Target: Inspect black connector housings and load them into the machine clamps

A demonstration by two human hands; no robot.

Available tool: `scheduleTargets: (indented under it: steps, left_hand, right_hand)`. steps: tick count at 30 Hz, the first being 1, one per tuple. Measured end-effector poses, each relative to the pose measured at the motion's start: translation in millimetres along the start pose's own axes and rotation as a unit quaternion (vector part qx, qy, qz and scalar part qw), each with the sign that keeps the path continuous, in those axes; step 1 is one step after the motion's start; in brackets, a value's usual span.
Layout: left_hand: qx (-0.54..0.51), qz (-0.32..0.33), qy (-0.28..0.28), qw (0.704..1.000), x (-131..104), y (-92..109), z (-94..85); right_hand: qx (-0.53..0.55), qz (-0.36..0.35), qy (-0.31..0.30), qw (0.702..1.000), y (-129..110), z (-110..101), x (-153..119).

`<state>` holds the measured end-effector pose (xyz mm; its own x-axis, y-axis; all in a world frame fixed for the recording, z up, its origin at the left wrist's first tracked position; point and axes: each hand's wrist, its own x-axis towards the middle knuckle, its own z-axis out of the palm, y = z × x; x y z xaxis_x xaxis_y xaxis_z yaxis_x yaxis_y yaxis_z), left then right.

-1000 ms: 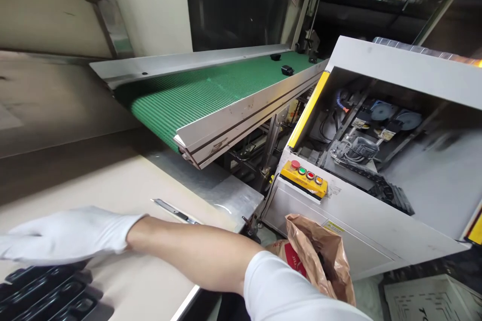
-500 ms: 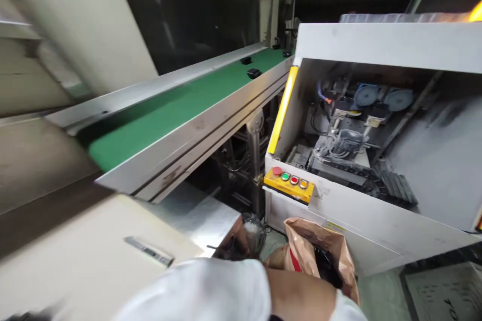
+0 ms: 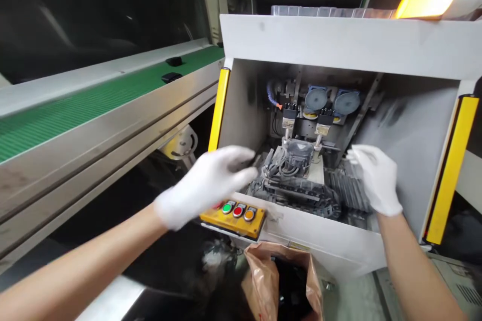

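While the left hand [image 3: 209, 180] reaches from the lower left with its forearm slanting upward, its fingers are open and slightly curved, the thumb held apart below them. It spans the left end of the front edge of the cabinet [image 3: 339, 40], just above the button box [image 3: 241, 216]. The right hand [image 3: 374, 175] rises from the lower right, wrist upright and fingers loosely bent toward the left, open, in front of the right part of the cabinet's opening. Between the hands, two black-topped holders [image 3: 289, 116] [image 3: 324, 121] stand upright well behind the front edge, before two round blue-grey discs [image 3: 316, 98] [image 3: 347, 102].

Motion blur softens the left fingers, and that hand covers most of the red button [image 3: 217, 205] at the box's left end; whether it touches the cabinet cannot be told. The paper bag [image 3: 261, 276] below is cut off at the bottom, its dark contents hard to make out. On the green conveyor [image 3: 94, 103], two black pieces [image 3: 174, 61] [image 3: 171, 77] lie near the cabinet's upper left corner.
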<state>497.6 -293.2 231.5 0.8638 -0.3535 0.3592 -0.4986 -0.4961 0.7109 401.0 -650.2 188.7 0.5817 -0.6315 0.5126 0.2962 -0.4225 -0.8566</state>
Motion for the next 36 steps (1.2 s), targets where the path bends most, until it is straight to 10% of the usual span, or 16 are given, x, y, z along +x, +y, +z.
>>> scheduleTargets:
  steps: [6,10,14,36]
  left_hand:
    - [-0.349,-0.003,-0.104,0.931,184,7,102.2]
    - [-0.394,0.004,-0.17,0.903,239,4,135.2]
    - [-0.414,0.012,-0.227,0.882,249,0,140.2]
    - [-0.446,0.074,-0.156,0.878,245,10,142.6]
  right_hand:
    - [0.118,0.047,-0.166,0.978,24,76,122]
    - [0.141,0.07,-0.207,0.965,31,110,145]
    - [0.169,0.082,-0.212,0.959,35,121,145]
    - [0.167,0.066,-0.206,0.962,31,120,145]
